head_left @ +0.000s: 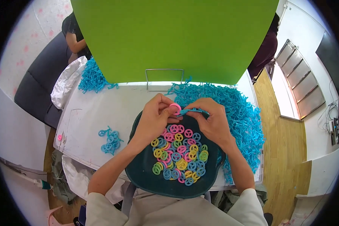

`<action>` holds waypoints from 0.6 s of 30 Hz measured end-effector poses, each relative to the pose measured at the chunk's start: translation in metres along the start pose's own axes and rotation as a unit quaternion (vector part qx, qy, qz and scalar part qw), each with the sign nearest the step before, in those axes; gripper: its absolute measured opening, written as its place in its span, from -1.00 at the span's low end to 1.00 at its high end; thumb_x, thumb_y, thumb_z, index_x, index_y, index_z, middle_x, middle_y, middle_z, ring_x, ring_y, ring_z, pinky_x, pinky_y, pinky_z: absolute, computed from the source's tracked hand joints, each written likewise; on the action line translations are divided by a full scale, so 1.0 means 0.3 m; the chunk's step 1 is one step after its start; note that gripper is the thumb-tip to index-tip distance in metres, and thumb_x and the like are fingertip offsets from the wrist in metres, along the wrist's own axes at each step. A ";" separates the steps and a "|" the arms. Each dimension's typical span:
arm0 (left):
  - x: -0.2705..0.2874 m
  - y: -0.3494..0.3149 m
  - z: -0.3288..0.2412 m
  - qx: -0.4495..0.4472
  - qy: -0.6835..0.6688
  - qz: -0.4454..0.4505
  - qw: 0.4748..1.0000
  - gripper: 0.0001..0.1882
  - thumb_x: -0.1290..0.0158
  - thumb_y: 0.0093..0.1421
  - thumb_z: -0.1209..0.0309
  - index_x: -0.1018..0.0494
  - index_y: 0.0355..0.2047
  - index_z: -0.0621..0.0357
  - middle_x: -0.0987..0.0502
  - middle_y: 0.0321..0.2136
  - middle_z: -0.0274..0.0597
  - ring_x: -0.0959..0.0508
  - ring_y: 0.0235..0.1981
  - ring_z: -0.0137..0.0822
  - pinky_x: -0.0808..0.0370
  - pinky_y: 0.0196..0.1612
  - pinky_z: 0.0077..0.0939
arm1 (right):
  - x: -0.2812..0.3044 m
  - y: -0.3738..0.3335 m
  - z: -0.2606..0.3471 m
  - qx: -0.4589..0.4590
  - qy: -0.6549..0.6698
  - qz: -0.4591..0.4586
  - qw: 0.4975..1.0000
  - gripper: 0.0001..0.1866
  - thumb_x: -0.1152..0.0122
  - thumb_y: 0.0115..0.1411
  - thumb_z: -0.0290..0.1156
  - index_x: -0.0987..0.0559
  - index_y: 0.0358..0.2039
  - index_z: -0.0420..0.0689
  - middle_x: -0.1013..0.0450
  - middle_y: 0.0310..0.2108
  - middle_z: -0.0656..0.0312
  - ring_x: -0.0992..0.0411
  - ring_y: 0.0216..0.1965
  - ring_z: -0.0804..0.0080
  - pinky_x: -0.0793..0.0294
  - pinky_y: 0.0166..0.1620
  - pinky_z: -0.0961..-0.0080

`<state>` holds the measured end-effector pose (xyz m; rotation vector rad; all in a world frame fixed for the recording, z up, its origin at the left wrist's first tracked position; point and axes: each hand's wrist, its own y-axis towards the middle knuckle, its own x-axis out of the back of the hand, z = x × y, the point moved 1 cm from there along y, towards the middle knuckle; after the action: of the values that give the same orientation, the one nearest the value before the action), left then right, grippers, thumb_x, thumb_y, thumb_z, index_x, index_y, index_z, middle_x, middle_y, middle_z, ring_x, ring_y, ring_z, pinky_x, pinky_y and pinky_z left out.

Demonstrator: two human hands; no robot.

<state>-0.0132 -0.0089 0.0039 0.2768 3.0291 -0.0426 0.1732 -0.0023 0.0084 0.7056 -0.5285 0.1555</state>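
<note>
Between its fingers my left hand (154,115) pinches a small pink plastic wheel (175,109). A thin blue plastic piece (192,111) is gripped in my right hand (211,116), its tip touching the wheel's edge; whether it is fitted into the wheel I cannot tell. Both hands meet over the far rim of a dark green basin (139,177), which rests at my lap. Inside the basin lies a heap of small spoked wheels (181,164) in pink, yellow, blue and green.
A large pile of blue plastic pieces (237,120) covers the table's right side, a smaller blue pile (92,77) the far left. Several blue wheeled pieces (111,140) lie on the white table (86,120). Behind stand a metal wire stand (165,69) and a green panel (173,37). Two people sit beyond.
</note>
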 end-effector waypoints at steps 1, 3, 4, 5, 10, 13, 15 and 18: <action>0.002 0.007 0.011 -0.026 -0.002 -0.017 1.000 -0.90 0.02 0.28 0.55 -0.32 -0.30 0.37 -0.53 -0.39 -0.06 -0.61 -0.35 -0.32 -0.63 -0.31 -0.49 | -0.005 0.000 0.002 -0.002 -0.005 0.003 1.000 -0.81 -0.30 -0.05 -0.65 -0.62 -0.37 -0.15 -0.53 -0.42 0.14 -0.50 -0.33 0.24 -0.46 -0.23 0.43; 0.002 0.013 0.021 -0.044 0.014 -0.031 0.998 -0.92 0.03 0.27 0.57 -0.33 -0.31 0.38 -0.53 -0.39 -0.05 -0.61 -0.36 -0.32 -0.62 -0.31 -0.50 | -0.011 0.000 0.009 -0.005 -0.009 0.007 1.000 -0.81 -0.30 -0.05 -0.64 -0.62 -0.37 -0.15 -0.53 -0.42 0.13 -0.50 -0.34 0.24 -0.45 -0.24 0.43; 0.002 0.014 0.024 -0.063 0.031 -0.046 0.997 -0.94 0.04 0.26 0.60 -0.33 -0.32 0.38 -0.54 -0.39 -0.04 -0.61 -0.38 -0.32 -0.62 -0.32 -0.50 | -0.014 0.000 0.014 -0.042 0.006 0.013 0.999 -0.83 -0.30 -0.04 -0.64 -0.62 -0.37 -0.17 -0.53 -0.43 0.14 -0.50 -0.36 0.29 -0.45 -0.26 0.46; 0.001 0.014 0.027 -0.061 0.030 -0.047 0.997 -0.94 0.04 0.26 0.60 -0.33 -0.32 0.38 -0.54 -0.39 -0.04 -0.61 -0.38 -0.32 -0.62 -0.32 -0.50 | -0.016 -0.001 0.016 -0.078 0.022 0.020 0.997 -0.84 -0.30 -0.02 -0.63 -0.61 -0.37 -0.19 -0.52 -0.44 0.14 -0.50 -0.37 0.35 -0.45 -0.28 0.48; -0.011 0.011 0.028 -0.142 0.129 -0.045 0.980 -0.96 0.07 0.25 0.65 -0.38 -0.33 0.39 -0.55 -0.39 -0.07 -0.60 -0.37 -0.39 -0.62 -0.28 -0.52 | -0.024 -0.011 -0.035 -0.169 0.130 0.044 0.976 -0.89 -0.28 0.10 -0.56 -0.57 -0.33 -0.24 -0.52 -0.43 0.22 -0.48 -0.35 0.52 -0.44 -0.29 0.61; -0.028 -0.003 -0.006 -0.115 0.034 -0.032 0.992 -0.87 0.08 0.27 0.63 -0.44 -0.21 0.37 -0.54 -0.31 -0.12 -0.57 -0.24 -0.40 -0.61 -0.18 -0.51 | -0.030 -0.014 -0.054 -0.217 0.232 0.048 0.947 -0.88 -0.24 0.16 -0.52 -0.54 -0.30 -0.26 -0.52 -0.40 0.24 -0.49 -0.33 0.55 -0.45 -0.27 0.66; -0.032 -0.012 0.004 -0.148 0.041 -0.042 0.987 -0.83 0.07 0.26 0.63 -0.47 -0.17 0.35 -0.56 -0.34 -0.13 -0.58 -0.29 -0.42 -0.61 -0.21 -0.52 | -0.029 -0.015 -0.052 -0.231 0.258 0.048 0.937 -0.88 -0.23 0.19 -0.51 -0.52 -0.29 -0.27 -0.52 -0.39 0.23 -0.49 -0.33 0.54 -0.45 -0.26 0.67; -0.054 -0.043 -0.003 -0.190 0.058 -0.056 0.978 -0.78 0.06 0.25 0.63 -0.51 -0.13 0.32 -0.58 -0.36 -0.14 -0.59 -0.33 -0.44 -0.60 -0.22 -0.54 | -0.022 -0.013 -0.044 -0.245 0.315 0.042 0.916 -0.87 -0.21 0.20 -0.49 -0.53 -0.28 -0.27 -0.51 -0.39 0.21 -0.50 -0.33 0.55 -0.46 -0.24 0.66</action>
<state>0.0002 -0.0246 0.0067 0.0759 3.0765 0.5562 0.1742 0.0035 -0.0055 0.1161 0.0339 0.3039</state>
